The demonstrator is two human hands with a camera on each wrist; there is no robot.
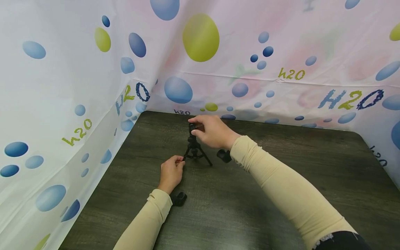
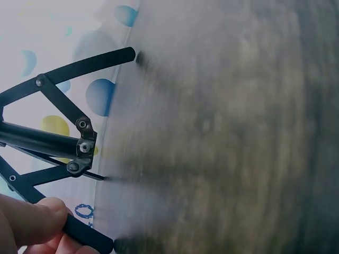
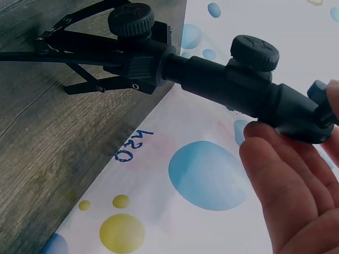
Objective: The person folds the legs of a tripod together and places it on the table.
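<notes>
A small black tripod (image 1: pixel 194 151) stands upright on the dark wooden table with its legs spread. My left hand (image 1: pixel 171 173) is low at its left side. In the left wrist view, thumb and fingers pinch one flat leg (image 2: pixel 89 237) near its foot, and hinged braces (image 2: pixel 62 100) join the legs to the centre column. Up at the top, my right hand (image 1: pixel 215 132) holds the tripod's head (image 3: pixel 296 114), fingers curled beneath it in the right wrist view. Two ridged knobs (image 3: pixel 254 53) stick out along the column. Part of the head is hidden by the right hand.
The table (image 1: pixel 265 194) has dark wood grain. White sheets (image 1: pixel 250 21) with blue and green dots and H2O lettering rise behind it and at both sides. A black wrist camera (image 1: pixel 179 199) sits at the left cuff, another (image 1: pixel 223 156) at the right.
</notes>
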